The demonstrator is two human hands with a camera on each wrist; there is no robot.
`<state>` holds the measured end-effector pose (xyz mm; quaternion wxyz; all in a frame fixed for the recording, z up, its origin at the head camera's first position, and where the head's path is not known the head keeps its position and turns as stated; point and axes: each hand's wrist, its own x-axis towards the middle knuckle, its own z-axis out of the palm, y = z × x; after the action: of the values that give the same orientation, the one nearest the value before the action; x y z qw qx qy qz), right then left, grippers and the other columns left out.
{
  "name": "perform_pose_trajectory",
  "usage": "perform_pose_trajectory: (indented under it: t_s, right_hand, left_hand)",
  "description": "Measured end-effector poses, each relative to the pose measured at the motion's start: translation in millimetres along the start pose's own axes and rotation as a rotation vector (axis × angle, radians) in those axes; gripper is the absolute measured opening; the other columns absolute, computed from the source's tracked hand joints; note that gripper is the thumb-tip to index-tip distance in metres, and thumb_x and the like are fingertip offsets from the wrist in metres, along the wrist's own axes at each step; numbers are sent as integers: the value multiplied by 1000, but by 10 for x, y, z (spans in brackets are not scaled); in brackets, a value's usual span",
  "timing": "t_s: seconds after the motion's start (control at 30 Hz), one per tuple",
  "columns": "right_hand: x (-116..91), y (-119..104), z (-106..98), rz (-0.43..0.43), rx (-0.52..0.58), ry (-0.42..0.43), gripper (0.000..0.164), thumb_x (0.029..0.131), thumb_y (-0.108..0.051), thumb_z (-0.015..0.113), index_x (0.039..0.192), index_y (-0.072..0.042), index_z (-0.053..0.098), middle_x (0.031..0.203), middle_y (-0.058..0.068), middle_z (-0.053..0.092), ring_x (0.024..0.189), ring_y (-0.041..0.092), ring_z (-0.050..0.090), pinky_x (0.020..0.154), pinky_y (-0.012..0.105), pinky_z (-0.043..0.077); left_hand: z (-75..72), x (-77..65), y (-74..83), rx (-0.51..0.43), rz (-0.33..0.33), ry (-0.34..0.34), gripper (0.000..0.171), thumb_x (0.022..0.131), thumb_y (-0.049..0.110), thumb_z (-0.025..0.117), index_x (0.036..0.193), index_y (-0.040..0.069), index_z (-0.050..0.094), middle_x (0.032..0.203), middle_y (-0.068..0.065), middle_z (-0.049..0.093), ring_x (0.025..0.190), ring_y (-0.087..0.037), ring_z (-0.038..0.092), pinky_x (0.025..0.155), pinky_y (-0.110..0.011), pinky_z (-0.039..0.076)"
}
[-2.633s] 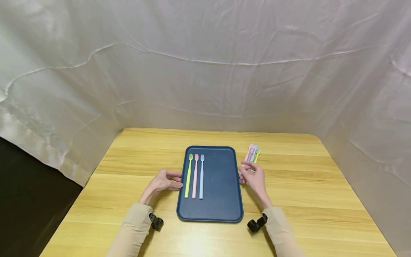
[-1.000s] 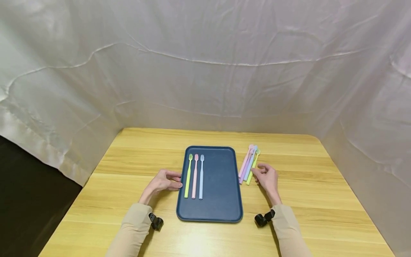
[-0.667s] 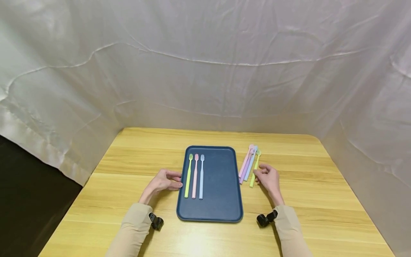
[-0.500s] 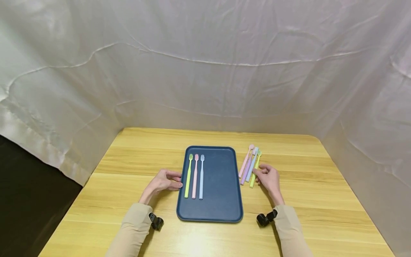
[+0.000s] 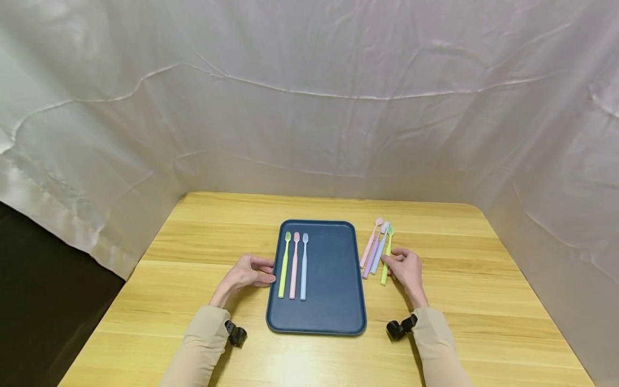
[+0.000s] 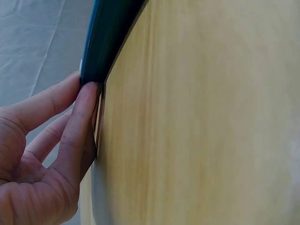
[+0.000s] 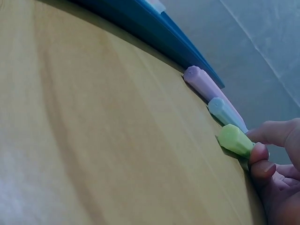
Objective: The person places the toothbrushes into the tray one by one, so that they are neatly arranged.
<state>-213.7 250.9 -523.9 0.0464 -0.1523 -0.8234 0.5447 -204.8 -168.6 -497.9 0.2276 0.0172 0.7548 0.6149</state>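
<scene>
Wood-grain worktop [image 5: 483, 290]: carries a dark blue rectangular tray [image 5: 333, 279].
Tray row: three slim pastel toothbrushes [image 5: 293, 269] inside its left half.
Left hand [image 5: 245, 273]: fingers parted, touching the tray's left rim.
Right hand [image 5: 405, 269]: pinches a slim yellow-green toothbrush [image 5: 384, 274], right of the tray.
Neighbours: pink toothbrush [image 5: 368, 250], lilac toothbrush [image 5: 370, 263], pale-blue toothbrush [image 5: 379, 255], nearer the tray.
Crowded handles: pinching fingers could knock the pale-blue toothbrush askew, it lies so close.

A dark blue tray [image 5: 333, 279] lies flat, its left rim touched by the left hand [image 5: 248, 271]. On its left half, a yellow-green toothbrush [image 5: 283, 270], pink toothbrush [image 5: 293, 270] and pale blue toothbrush [image 5: 303, 270] lie side by side, heads far. Right of the tray, a pink brush [image 5: 369, 245], purple brush [image 5: 371, 260], light blue brush [image 5: 380, 250] and lime brush [image 5: 388, 249] slant, heads far; the right hand [image 5: 406, 269] pinches the lime one.
</scene>
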Motion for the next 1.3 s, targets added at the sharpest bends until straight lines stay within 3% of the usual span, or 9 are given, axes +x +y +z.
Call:
perform_pose_trajectory:
  t_s: [0.67,1.3]
  right_hand:
    - [21,3,24,-5,-119,40,31,85,-15,67,109,6,66,73,4,67,50,8,59,44,19,54]
    - [-25,-47,-15,-17,-89,43,32,87,-10,65,114,8,64,78,1,66,53,3,55,47,14,48]
  left_hand:
    - [-1,2,-10,-9,-15,11,55,81,-8,75,132,-16,55,100,-16,69,78,-15,72,81,-34,67]
    - [18,-8,21,-17,-30,15,56,82,-9,75,133,-16,54,99,-16,68,77,-13,71,81,-32,67]
